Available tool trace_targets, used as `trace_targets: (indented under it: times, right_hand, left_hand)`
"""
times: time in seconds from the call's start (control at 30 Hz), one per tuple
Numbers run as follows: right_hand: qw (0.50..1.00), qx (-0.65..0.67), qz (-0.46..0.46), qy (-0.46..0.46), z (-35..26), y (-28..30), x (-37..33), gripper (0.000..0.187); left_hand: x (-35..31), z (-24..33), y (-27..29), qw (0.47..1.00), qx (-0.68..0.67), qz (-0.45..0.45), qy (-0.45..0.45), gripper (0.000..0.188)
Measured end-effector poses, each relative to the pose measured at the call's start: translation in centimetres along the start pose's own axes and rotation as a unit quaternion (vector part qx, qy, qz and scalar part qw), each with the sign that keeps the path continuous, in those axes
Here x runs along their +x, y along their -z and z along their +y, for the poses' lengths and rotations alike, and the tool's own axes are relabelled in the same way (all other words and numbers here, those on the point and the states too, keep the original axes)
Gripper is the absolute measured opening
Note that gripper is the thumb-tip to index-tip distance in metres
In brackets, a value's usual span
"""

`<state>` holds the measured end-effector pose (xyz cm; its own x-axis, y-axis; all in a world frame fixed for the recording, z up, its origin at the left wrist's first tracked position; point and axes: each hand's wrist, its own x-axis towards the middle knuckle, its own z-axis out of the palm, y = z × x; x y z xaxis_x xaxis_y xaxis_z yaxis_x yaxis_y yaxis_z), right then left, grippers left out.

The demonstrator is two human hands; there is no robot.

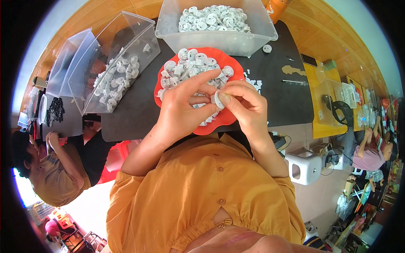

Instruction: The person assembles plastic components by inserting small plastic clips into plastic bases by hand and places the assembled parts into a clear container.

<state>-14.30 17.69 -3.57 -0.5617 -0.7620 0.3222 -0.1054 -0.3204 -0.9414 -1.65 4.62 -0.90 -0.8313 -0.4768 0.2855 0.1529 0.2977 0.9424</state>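
- Mustard shirt (211, 177) of the person is nearest the camera, just below the near edge of the dark desk (287, 105).
- Right hand (249, 103): nearly closed, thumb and index finger pinching a round white part (219, 99) above the red tray (221, 125).
- Left hand (180, 100): half open, index finger extended over the tray; thumb and curled fingers are at the part's left side. Whether they grip it cannot be told.
- Red tray: wavy-rimmed, heaped with white parts like the one in hand.
- Clear bin (202, 44): beyond the tray, holding a broad heap of white parts.
- Clear box (130, 33): left of the tray, white parts gathered inside; a second clear box (63, 69) stands just beyond it, farther left.
- Edges: the tray's near rim lies close to the desk's front edge; the bin's front wall is just behind the tray.
- Room: dark desk surface shows from the right hand to the yellow surface (321, 124). White scraps (254, 84) lie beside the tray, and one loose white piece (267, 49) is near the bin's right corner.
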Motion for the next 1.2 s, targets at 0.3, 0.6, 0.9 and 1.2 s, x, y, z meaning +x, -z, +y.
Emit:
trace_targets:
  times: [0.3,0.6,0.9,1.2]
  right_hand:
    - [0.999,-0.040,0.009,-0.016,0.0,0.2,0.1,0.009]
    - [0.835,-0.549,0.001,0.043,7.5,14.2,8.2,0.022]
    - [0.716,-0.680,-0.125,0.099,7.7,15.7,8.3,0.044]
    - [0.741,-0.631,-0.156,0.170,4.2,19.6,1.6,0.036]
  left_hand:
    - [0.4,0.1,-0.2,1.000,0.008,0.001,0.018,0.057]
    - [2.5,0.4,12.7,0.913,0.275,0.294,-0.067,0.033]
    - [4.1,0.1,11.7,0.869,0.419,0.213,-0.152,0.030]
    - [9.2,-4.5,-1.5,0.849,0.467,-0.183,-0.165,0.022]
